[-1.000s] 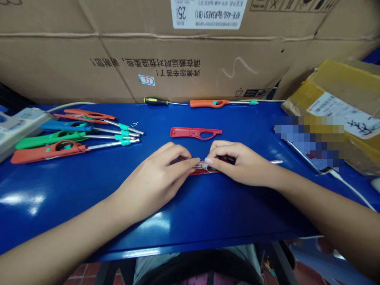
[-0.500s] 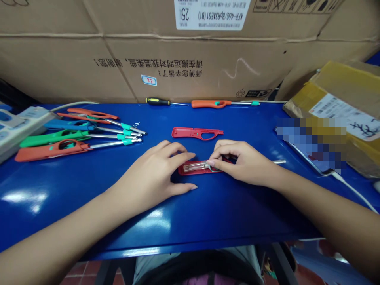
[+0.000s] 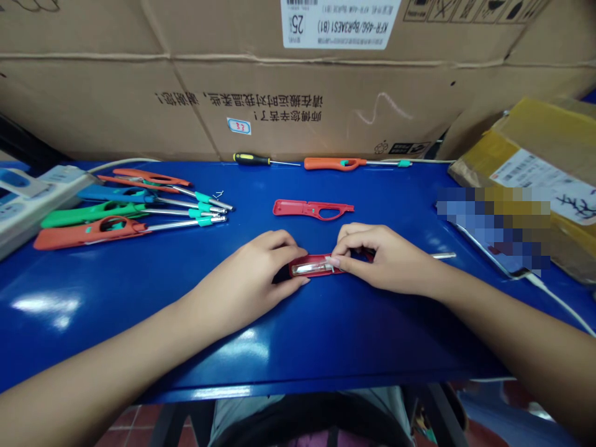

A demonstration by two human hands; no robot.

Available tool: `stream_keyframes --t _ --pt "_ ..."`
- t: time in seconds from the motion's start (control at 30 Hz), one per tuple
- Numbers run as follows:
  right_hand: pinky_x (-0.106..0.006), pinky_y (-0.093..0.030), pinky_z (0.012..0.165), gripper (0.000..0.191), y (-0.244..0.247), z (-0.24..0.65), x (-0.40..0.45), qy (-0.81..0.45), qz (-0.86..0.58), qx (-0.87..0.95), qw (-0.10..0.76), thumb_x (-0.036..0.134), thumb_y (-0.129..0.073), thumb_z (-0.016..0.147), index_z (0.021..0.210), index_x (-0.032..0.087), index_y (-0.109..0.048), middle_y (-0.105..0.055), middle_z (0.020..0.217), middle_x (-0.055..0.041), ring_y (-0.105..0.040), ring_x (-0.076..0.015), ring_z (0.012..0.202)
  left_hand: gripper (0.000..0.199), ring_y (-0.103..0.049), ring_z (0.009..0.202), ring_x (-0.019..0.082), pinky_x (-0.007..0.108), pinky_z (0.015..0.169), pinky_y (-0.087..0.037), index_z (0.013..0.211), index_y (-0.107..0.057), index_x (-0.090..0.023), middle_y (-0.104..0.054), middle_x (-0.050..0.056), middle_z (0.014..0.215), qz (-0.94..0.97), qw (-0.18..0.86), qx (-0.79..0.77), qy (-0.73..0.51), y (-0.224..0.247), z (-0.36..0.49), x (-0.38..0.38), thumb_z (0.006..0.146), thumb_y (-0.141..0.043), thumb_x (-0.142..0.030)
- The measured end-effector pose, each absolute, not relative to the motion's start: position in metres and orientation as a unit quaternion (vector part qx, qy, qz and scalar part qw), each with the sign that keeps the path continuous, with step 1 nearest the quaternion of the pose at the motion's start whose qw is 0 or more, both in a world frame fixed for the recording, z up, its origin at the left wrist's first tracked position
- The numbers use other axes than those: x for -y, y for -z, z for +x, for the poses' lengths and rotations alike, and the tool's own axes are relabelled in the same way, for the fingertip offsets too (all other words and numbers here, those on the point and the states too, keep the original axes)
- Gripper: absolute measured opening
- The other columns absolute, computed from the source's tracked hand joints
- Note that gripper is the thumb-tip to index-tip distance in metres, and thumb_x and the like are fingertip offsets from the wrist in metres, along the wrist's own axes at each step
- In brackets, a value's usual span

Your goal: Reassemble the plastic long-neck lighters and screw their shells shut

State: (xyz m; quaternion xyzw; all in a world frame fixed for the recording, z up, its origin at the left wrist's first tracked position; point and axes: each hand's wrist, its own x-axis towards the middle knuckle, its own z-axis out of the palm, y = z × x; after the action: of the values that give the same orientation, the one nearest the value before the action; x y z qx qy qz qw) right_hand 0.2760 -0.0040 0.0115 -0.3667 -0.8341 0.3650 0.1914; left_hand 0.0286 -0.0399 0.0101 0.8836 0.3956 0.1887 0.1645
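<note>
An opened red gas lighter [image 3: 318,256] lies on the blue table, its metal tube [image 3: 443,256] sticking out to the right. A clear fuel tank [image 3: 310,268] sits in its handle shell. My left hand [image 3: 267,267] grips the shell's left end, fingertips on the far edge and thumb on the near edge. With thumb and forefinger my right hand [image 3: 377,257] pinches the right end of the tank, covering the lighter's middle. Beyond both hands lies the loose red half shell [image 3: 311,210], its finger loop to the right.
Several assembled lighters [image 3: 97,236] lie at left beside a power strip [image 3: 40,198] and small screws [image 3: 218,194]. A screwdriver [image 3: 251,159] and an orange lighter [image 3: 333,164] lie along the large carton [image 3: 195,130]. At right are a phone [image 3: 488,239] and a taped box [image 3: 526,136].
My left hand has closed from spread fingers onto the lighter's left end. My right hand keeps its pinch at the tank's end. The whole view has shifted slightly.
</note>
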Motion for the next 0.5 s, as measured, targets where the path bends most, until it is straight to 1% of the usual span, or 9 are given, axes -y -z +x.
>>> stream_keyframes --t 0.13,0.2,0.27,0.33,0.5 --pt "-0.027 -0.045 0.071 0.016 -0.0128 0.2754 0.0054 -0.352 -0.369 0.838 0.193 0.025 -0.064 0.091 0.079 0.019 -0.072 -0.064 0.081 -0.0014 -0.06 -0.0131 0.076 0.026 -0.066 0.093 0.02 0.036 0.084 -0.055 0.114 -0.07 -0.019 -0.066 0.008 0.105 0.869 0.197 -0.407 -0.201 -0.0128 0.0304 0.0396 0.097 -0.061 -0.035" --pt "-0.027 -0.045 0.071 0.016 -0.013 0.2756 0.0061 -0.35 -0.367 0.84 0.191 0.024 -0.063 0.091 0.079 0.019 -0.072 -0.063 0.081 -0.0011 -0.059 -0.0126 0.076 0.024 -0.066 0.094 0.019 0.035 0.085 -0.055 0.112 -0.071 -0.019 -0.066 0.007 0.105 0.86 0.209 -0.417 -0.207 -0.0125 0.0312 0.0383 0.1 -0.056 -0.034" --pt "-0.027 -0.044 0.071 0.015 -0.0129 0.276 0.0063 -0.347 -0.367 0.842 0.19 0.024 -0.064 0.091 0.08 0.018 -0.072 -0.063 0.081 -0.0009 -0.059 -0.0124 0.076 0.022 -0.066 0.094 0.019 0.034 0.084 -0.054 0.11 -0.071 -0.019 -0.066 0.006 0.105 0.853 0.217 -0.425 -0.21 -0.0111 0.0316 0.0366 0.1 -0.056 -0.03" --pt "-0.027 -0.044 0.07 0.015 -0.0129 0.2764 0.0061 -0.342 -0.369 0.843 0.191 0.025 -0.064 0.091 0.08 0.018 -0.072 -0.062 0.081 -0.0008 -0.058 -0.0125 0.076 0.02 -0.066 0.091 0.018 0.032 0.08 -0.054 0.109 -0.071 -0.019 -0.066 0.006 0.103 0.846 0.227 -0.432 -0.213 -0.0092 0.0316 0.035 0.098 -0.057 -0.029" --pt "-0.027 -0.042 0.066 0.015 -0.014 0.2774 0.0053 -0.33 -0.375 0.844 0.195 0.028 -0.067 0.09 0.08 0.018 -0.073 -0.062 0.081 -0.001 -0.057 -0.0121 0.074 0.02 -0.064 0.079 0.015 0.028 0.069 -0.051 0.106 -0.071 -0.02 -0.066 0.005 0.1 0.834 0.246 -0.444 -0.219 -0.007 0.0308 0.0337 0.097 -0.059 -0.032"
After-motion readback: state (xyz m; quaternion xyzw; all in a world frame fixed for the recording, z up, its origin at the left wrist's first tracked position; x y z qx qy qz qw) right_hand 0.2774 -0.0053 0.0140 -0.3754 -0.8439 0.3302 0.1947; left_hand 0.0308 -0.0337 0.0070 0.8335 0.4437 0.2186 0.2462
